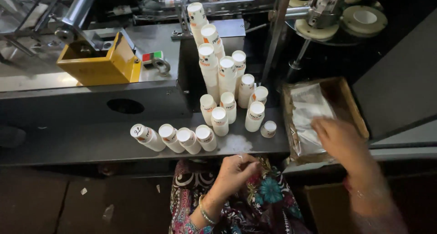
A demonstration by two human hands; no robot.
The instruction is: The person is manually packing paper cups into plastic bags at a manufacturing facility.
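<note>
Right hand (339,140), blurred, fingers loosely spread, reaching into the cardboard box (353,107) at 3 o'clock, touching clear plastic bags (306,111). Left hand (236,168) loosely curled, holding nothing, just below the metal ledge (68,145). Stacks of white paper cups (221,86) at 12.

My right hand (339,140) is reaching into the cardboard box (350,102) at three o'clock, touching its plastic liner (307,109); my left hand (236,168) is hovering, loosely curled, below the stacked paper cups (223,93) at twelve.

Factory: cup-making machine (136,56), cup stacks (218,75)
</note>
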